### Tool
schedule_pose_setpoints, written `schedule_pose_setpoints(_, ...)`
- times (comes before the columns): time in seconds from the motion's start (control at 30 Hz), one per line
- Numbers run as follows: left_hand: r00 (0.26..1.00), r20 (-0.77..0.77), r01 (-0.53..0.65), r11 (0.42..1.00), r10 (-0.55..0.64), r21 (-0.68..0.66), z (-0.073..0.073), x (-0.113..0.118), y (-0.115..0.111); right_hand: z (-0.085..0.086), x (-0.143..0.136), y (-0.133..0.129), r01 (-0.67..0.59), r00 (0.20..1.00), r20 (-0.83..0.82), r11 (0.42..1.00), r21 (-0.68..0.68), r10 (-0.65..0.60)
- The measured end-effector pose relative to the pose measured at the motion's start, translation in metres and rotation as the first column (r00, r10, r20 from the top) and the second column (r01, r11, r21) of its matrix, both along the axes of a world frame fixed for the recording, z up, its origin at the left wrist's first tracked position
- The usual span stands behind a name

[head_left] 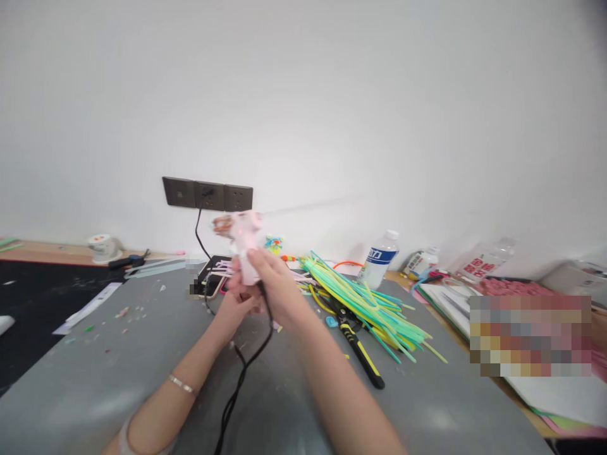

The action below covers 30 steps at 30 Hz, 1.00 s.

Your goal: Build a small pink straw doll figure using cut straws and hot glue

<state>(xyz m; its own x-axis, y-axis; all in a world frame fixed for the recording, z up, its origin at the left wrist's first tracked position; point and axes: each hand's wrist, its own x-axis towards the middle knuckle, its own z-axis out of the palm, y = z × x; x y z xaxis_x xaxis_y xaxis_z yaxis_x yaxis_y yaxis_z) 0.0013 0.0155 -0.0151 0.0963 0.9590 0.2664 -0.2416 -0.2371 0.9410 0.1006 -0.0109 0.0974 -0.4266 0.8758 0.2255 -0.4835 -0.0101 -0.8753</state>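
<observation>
A pink hot glue gun (246, 237) is held up in my right hand (272, 278), its brownish nozzle end pointing left and a clear glue stick (308, 207) out of its back. A black cord (269, 309) hangs from its handle. My left hand (241, 306) is just below and behind the gun, fingers closed; whatever they hold is hidden. Lavender strips (222, 268) show beside that hand, over a dark phone-like slab (208, 284). To the right of both hands lies a bundle of green and yellow sticks (365, 303).
Black-and-yellow cutters (363, 357) lie by the bundle. A bottle (379, 259) stands behind it. Papers (545, 392) are stacked at right. Wall sockets (207, 194) hold a plug. Scraps (124, 313) and a white spool (103, 248) are at left.
</observation>
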Motion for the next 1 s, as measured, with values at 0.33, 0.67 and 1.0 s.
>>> schedule_pose_setpoints(0.33, 0.991, 0.137, 0.014, 0.996, -0.002, -0.088, 0.016, -0.011, -0.007, -0.072, 0.129, -0.01, -0.023, 0.999, -0.038, 0.994, -0.107, 0.019)
schedule_pose_setpoints(0.67, 0.947, 0.292, 0.153, 0.987, -0.132, -0.052, 0.029, -0.003, -0.024, -0.096, 0.123, -0.03, -0.095, 0.992, 0.076, 0.992, -0.089, 0.102)
schedule_pose_setpoints(1.0, 0.966, 0.222, 0.142, 0.99, -0.134, -0.018, 0.028, -0.004, -0.025, -0.095, 0.121, -0.035, -0.121, 0.98, 0.149, 0.988, -0.092, 0.134)
